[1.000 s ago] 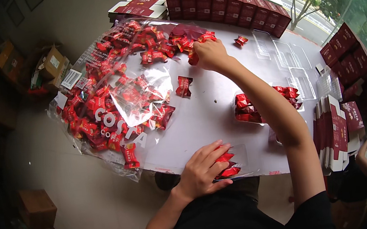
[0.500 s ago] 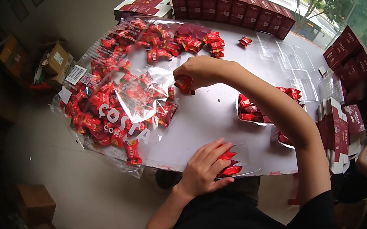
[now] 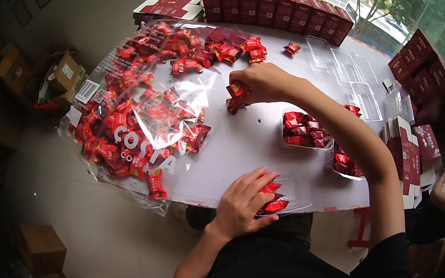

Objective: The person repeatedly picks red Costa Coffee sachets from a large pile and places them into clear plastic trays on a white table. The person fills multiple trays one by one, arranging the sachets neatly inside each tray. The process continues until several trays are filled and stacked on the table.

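Since the earlier frame, the right hand (image 3: 260,82) is seen drawn back from the far heap of sweets toward the middle of the surface (image 3: 246,147), and a small cluster of red wrapped sweets (image 3: 236,96) is now carried in its clenched grip. That cluster hangs just below and to the left of the grip, clear of the surface. Beyond the grip, loose red sweets (image 3: 211,53) are scattered, and a row of dark red cartons (image 3: 278,8) is lined up along the far edge. To the left of the grip, a large clear bag of red sweets (image 3: 137,128) is spread over the surface's corner. To the right of and nearer than the grip, a clear plastic tray (image 3: 306,131) is shown partly filled with sweets; empty clear trays (image 3: 348,72) lie further right. The left hand (image 3: 245,203) is pressed flat at the near edge, its grip closed over a few red sweets (image 3: 272,206) lying in a clear tray there, and its place is unchanged from before.
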`<state>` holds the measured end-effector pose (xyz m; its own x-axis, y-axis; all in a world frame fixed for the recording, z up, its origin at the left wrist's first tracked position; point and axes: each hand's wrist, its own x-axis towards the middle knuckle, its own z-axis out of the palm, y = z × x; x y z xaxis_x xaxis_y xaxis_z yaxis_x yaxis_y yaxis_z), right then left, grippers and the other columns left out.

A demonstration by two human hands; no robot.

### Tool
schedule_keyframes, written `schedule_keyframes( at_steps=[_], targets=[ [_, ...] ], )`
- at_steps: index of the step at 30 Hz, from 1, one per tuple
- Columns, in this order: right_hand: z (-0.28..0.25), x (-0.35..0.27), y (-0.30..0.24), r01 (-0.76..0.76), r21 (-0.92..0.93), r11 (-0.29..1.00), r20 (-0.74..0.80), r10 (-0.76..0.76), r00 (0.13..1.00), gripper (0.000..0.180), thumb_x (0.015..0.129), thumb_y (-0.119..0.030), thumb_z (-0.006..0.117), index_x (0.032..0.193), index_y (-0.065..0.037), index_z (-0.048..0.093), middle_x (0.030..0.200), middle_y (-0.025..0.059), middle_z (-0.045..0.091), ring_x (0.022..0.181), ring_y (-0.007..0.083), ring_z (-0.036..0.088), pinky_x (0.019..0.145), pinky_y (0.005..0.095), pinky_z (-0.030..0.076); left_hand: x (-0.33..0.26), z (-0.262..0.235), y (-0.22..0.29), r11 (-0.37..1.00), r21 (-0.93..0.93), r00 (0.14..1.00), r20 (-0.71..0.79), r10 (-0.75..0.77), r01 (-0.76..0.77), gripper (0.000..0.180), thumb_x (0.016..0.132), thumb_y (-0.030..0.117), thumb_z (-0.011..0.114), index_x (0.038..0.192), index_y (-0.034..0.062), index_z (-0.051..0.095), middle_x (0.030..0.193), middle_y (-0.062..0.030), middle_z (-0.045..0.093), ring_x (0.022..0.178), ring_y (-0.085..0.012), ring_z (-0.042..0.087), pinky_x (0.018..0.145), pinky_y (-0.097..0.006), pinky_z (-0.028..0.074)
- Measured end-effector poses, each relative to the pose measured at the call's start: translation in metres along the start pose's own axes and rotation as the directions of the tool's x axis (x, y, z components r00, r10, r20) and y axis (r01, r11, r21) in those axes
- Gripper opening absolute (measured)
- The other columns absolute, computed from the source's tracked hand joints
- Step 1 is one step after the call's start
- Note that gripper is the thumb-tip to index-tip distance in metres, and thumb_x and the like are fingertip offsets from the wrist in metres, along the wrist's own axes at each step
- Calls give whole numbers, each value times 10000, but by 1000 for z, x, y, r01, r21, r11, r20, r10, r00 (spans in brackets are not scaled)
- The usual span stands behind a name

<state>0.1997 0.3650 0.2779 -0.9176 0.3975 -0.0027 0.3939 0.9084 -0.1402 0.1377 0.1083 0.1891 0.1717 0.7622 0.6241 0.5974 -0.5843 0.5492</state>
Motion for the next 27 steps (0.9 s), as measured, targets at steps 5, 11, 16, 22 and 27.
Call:
schedule_keyframes(
  at_steps=[5,11,16,22,27],
  targets=[
    [21,8,4,114,4,993,1,-114,993,333,696,-193,740,954,-58,578,735,129,652,733,342,648,627,456,496,-1,1,0,1000,3,1000,0,-2,2,487,913,569,520,979,94,605,1242,-156,610,1182,-364,552,919,-450,492],
    [30,-2,19,244,-90,965,-164,-256,953,484,687,-265,786,1043,-63,527,712,129,645,731,341,647,639,448,488,2,1,0,1000,-2,1000,0,10,-10,499,911,573,521,976,85,605,1237,-159,612,1182,-366,551,922,-450,491],
    [-7,-38,4,5,364,931,-68,21,997,522,692,-248,803,1110,-79,538,818,143,673,802,340,653,718,411,512,2,2,0,1000,3,1000,-7,5,-5,505,911,572,520,947,74,595,1232,-161,616,1184,-369,549,923,-450,490],
    [-58,-109,-39,-144,570,809,386,-109,916,521,690,-221,814,1108,-72,541,849,141,679,778,284,668,725,371,517,3,0,1,999,-36,1000,-25,-14,13,408,887,459,612,883,52,577,1233,-152,612,1201,-357,539,940,-439,474],
    [-33,-144,-71,-178,350,920,549,-47,835,506,684,-338,808,1001,-7,592,799,167,679,783,352,660,698,420,508,4,-2,1,999,-27,1000,-11,-21,20,354,868,392,651,861,49,563,1222,-154,618,1190,-363,544,949,-445,472]
  ],
)
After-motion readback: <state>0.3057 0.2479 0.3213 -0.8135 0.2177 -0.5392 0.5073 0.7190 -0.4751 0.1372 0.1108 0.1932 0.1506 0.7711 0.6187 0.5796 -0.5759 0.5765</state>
